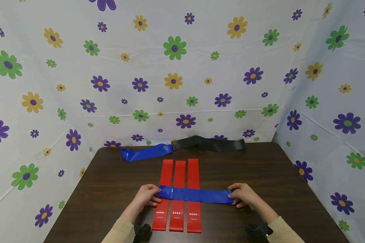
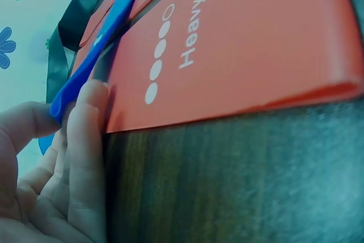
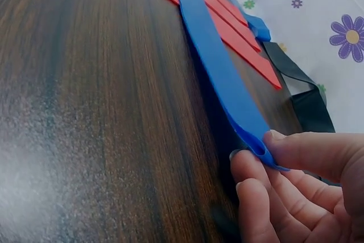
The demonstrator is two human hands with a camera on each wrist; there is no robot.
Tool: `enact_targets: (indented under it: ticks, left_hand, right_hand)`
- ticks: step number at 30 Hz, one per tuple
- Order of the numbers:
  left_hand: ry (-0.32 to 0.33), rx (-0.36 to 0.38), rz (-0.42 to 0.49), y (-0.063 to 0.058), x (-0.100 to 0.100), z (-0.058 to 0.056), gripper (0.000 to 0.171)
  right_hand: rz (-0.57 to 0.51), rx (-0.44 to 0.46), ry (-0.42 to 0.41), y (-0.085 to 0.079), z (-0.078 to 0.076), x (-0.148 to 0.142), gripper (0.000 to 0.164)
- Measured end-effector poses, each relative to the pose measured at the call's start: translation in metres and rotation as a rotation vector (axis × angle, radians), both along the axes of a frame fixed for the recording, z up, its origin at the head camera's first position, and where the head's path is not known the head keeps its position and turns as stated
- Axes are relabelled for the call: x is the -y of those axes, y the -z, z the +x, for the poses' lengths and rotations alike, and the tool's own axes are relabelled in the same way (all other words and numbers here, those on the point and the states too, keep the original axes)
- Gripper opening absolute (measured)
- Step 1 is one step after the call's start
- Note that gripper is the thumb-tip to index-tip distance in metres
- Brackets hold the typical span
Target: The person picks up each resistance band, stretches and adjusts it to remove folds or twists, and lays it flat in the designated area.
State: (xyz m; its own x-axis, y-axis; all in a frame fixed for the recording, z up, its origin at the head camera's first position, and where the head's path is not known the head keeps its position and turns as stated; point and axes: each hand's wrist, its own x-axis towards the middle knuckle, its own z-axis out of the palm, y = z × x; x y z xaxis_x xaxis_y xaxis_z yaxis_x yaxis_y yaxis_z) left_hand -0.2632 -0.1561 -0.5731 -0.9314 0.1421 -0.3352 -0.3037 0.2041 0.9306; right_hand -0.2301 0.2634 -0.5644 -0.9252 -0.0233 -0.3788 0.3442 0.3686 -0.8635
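A blue resistance band (image 1: 197, 195) marked "Light" stretches flat from side to side across three red resistance bands marked "Heavy". My left hand (image 1: 147, 195) pinches its left end between thumb and fingers. At the other end, my right hand (image 1: 243, 195) pinches the looped tip, seen closely in the right wrist view (image 3: 259, 143). The left red band (image 1: 160, 216), middle red band (image 1: 177, 216) and right red band (image 1: 194, 217) lie side by side, lengthwise away from me. In the left wrist view, fingertips rest close to the edge of a red band (image 2: 239, 49).
Near the table's back edge lie another blue band (image 1: 147, 152) and a black band (image 1: 213, 145), meeting end to end. The dark wooden table (image 1: 246, 165) backs onto a flower-printed cloth (image 1: 197, 67). A dark strap is around each wrist.
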Motion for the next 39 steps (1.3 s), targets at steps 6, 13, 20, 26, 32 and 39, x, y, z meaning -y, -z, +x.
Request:
enact_targets:
  ticks: [6, 13, 20, 26, 32, 39]
  left_hand:
    - [-0.023, -0.031, -0.004, -0.001, -0.002, 0.003, 0.025]
    - [-0.033, -0.009, -0.013, -0.003, -0.002, 0.002, 0.021]
    - [-0.007, -0.017, -0.016, -0.005, -0.003, -0.001, 0.020]
    - [0.022, -0.065, -0.115, -0.013, -0.002, -0.002, 0.018]
    - [0.065, -0.108, -0.167, -0.024, 0.000, -0.001, 0.016]
    - [0.110, -0.133, -0.139, -0.031, 0.003, 0.003, 0.017]
  right_hand:
    - [0.011, -0.013, -0.031, 0.000, 0.001, -0.003, 0.045]
    - [0.026, -0.017, -0.032, -0.002, 0.001, -0.001, 0.042]
    - [0.092, -0.023, -0.029, -0.006, 0.001, -0.002, 0.035]
    - [0.107, -0.020, -0.015, -0.013, -0.003, -0.005, 0.031]
    - [0.085, -0.002, -0.002, -0.020, -0.011, -0.009, 0.029]
    - [0.046, -0.019, 0.001, -0.028, -0.020, -0.010, 0.032]
